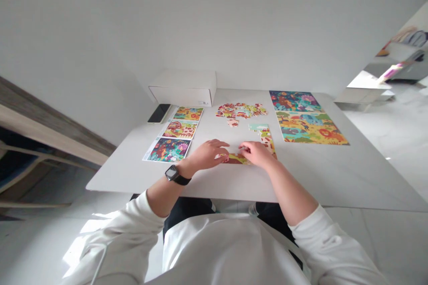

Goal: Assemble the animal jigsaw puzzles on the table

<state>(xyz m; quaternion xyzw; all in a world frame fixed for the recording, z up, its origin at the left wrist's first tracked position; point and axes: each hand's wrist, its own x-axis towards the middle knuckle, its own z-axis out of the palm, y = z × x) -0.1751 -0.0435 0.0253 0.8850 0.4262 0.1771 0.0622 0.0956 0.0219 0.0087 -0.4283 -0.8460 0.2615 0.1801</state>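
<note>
A partly joined jigsaw puzzle (235, 159) lies in front of me, its lower row and right side forming a corner. Over the left end of that lower row is my left hand (209, 155), open, its fingers stretched out and apart, the thumb side near a pink piece. My right hand (257, 153) rests by the puzzle's right corner with fingers curled together in a pinch. Whatever sits between those fingertips is too small to make out. Beyond the hands is a pile of loose puzzle pieces (240, 110), with a pinkish puzzle piece (233, 122) just in front of it.
On the left lies a sheet with three printed pictures (179, 128), a phone (159, 113) beside it. A white box (183, 89) stands against the wall. Two finished-looking puzzle pictures (309, 127) lie at the right of the white table (351, 173).
</note>
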